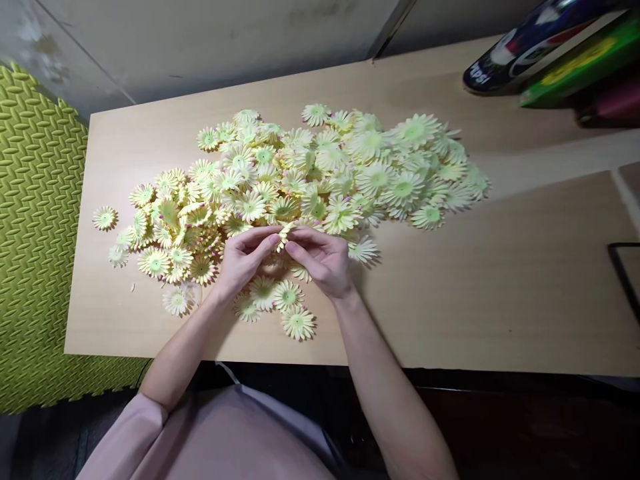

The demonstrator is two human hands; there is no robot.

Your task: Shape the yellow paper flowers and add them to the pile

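Between my two hands is a pale yellow artificial flower head (285, 234), seen edge-on. My left hand (249, 255) pinches it from one side with thumb and forefinger. From the other side my right hand (324, 259) grips it the same way, so the fingertips almost meet. A wide heap of similar flower heads (330, 160) with pale green centres spreads just beyond my hands. Several loose ones lie nearer to me, among them a flower head (299, 323) below my wrists. The fingers partly hide the held flower.
The heap lies on a light wooden table (480, 293). A dark Pepsi bottle (515, 57) and a green package (575, 70) stand at the back right. Green textured foam matting (40, 233) borders the left side, and a grey wall (225, 47) runs behind.
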